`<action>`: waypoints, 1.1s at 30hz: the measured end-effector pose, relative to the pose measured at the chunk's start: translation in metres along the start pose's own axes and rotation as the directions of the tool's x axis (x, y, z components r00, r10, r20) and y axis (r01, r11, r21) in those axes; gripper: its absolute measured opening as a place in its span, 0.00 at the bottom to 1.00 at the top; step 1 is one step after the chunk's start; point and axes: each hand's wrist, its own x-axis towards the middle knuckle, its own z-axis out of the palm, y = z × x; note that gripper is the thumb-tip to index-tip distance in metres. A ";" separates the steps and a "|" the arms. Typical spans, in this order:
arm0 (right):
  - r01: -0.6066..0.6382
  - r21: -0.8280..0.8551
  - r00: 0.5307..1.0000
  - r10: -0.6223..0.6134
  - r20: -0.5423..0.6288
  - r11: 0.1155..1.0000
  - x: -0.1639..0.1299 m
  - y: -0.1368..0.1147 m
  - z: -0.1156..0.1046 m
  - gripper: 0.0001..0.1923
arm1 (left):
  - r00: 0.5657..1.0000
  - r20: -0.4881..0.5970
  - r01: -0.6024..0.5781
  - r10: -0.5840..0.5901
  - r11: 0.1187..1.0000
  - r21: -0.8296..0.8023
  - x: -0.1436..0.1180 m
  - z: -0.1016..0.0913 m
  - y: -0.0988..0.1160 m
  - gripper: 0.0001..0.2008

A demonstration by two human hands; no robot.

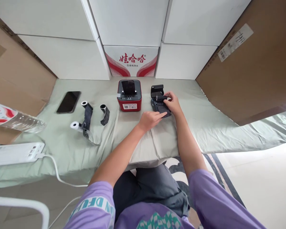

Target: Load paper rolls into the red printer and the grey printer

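Stacked white boxes (131,22) stand along the far side, brown cardboard boxes (248,63) flank them at left and right, and a pale green cloth (205,127) covers the surface. In the head view, a small dark open-lidded device (153,104) sits right of centre on the cloth, with a black cylindrical roll (161,98) across it and thin black film (162,109) spread on its near part. The right hand (173,102) pinches the roll's right end between thumb and fingers; the left hand (149,121) reaches its straightened fingers to the film's near edge — whether they grip it, I cannot tell. Just left stands a red-and-black boxy printer (130,106); farther left lie pale-cored rolls with dark trailing film (87,119) and a black smartphone (69,102).
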 end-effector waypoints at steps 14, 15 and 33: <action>0.039 -0.188 0.999 -0.040 -0.003 0.981 0.004 0.003 -0.001 0.19 | 0.998 -0.003 0.068 -0.069 0.997 -0.034 0.001 0.000 0.003 0.20; 0.035 -0.183 0.999 -0.036 -0.002 0.983 0.005 0.004 -0.001 0.19 | 0.998 -0.006 0.065 -0.066 0.997 -0.039 0.001 0.001 0.003 0.20; -0.151 0.106 0.983 0.160 -0.086 0.983 0.008 0.011 0.000 0.30 | 0.998 -0.012 0.058 -0.059 0.997 -0.056 0.000 -0.003 0.006 0.21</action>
